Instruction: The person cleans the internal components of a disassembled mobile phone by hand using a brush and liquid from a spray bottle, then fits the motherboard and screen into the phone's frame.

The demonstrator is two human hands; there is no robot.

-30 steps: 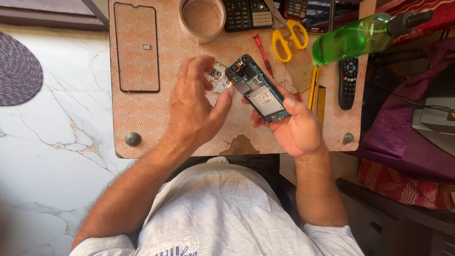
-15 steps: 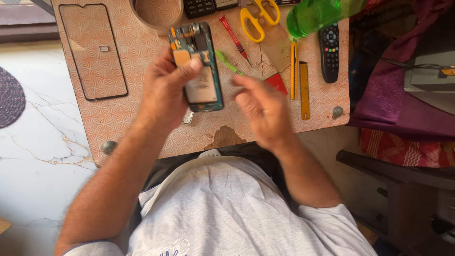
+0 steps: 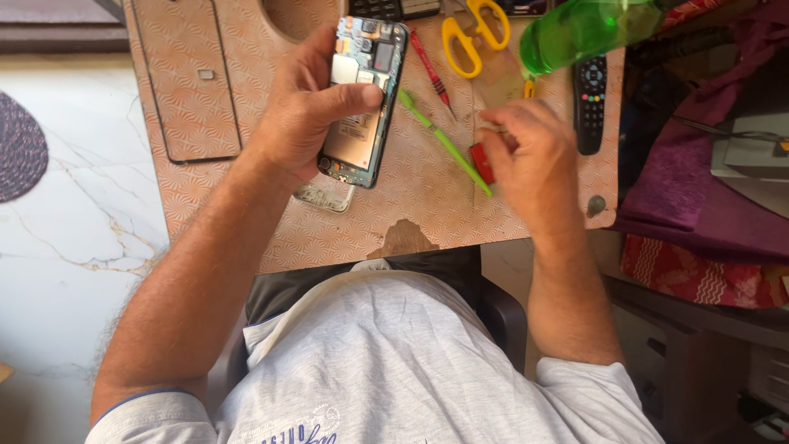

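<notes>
Opened phone now in my left hand; right hand gone down to the tools.

Half a second back my right hand hung over the tabletop (image 3: 427,222); now it rests on a red-handled tool (image 3: 482,162), fingers curled, grip unclear. My left hand (image 3: 308,111) clasps the opened phone (image 3: 364,99) above the tabletop, back cover off, circuit board and battery exposed. A green pry stick (image 3: 444,141) lies between both hands.
</notes>
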